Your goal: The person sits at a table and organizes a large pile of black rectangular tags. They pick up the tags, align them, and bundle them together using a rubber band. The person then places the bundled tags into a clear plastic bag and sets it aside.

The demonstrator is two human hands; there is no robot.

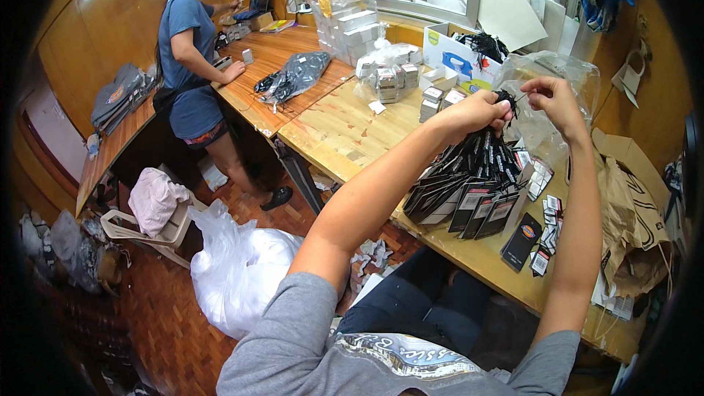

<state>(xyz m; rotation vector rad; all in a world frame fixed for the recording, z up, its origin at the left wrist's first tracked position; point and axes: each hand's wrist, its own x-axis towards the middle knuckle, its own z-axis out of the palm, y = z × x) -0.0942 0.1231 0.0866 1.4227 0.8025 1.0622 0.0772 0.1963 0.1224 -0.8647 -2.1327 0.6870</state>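
Observation:
My left hand (480, 111) is closed round the gathered black cords at the top of a thick bunch of hang tags (469, 198). The black tags fan out below it, their lower edges at the table top. To its right, my right hand (554, 103) is raised with thumb and forefinger pinched together; whatever thin thing it may hold is too small to make out. A loose black hang tag (522, 240) lies near the table's front edge, beside several small labels (546, 238) with white printed patches.
Stacked small cards (433, 103) and a white box (458, 59) of black cords stand behind my hands. Clear plastic (550, 95) and a brown paper bag (631, 213) lie at right. Another person (191, 51) stands far left. A white plastic sack (242, 271) sits on the floor.

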